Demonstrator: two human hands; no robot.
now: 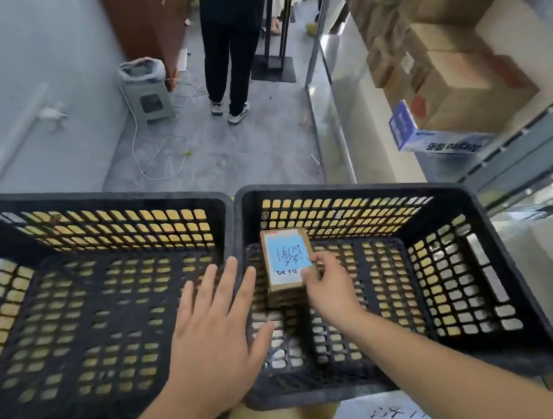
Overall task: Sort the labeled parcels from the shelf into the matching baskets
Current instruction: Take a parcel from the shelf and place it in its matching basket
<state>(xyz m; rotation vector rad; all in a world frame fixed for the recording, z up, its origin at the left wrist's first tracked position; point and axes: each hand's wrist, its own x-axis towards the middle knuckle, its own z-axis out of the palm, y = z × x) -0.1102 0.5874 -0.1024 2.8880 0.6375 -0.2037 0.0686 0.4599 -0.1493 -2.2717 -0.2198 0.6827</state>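
Two black lattice baskets stand side by side below me. The left basket (107, 197) holds nothing that I can see. In the right basket (351, 189) a small cardboard parcel (283, 284) with a blue handwritten label lies near its left wall. My right hand (324, 285) pinches the parcel's right edge with its fingertips. My left hand (217, 328) hovers flat with spread fingers over the wall between the two baskets, holding nothing. More cardboard parcels (464, 88) sit on the shelf at the upper right.
A metal shelf (347, 93) runs along the right side, with a blue and white box (435, 138) at its edge. A person in dark trousers (230, 44) stands ahead on the grey floor. A stool with a bag (146, 88) and loose white cables lie at left.
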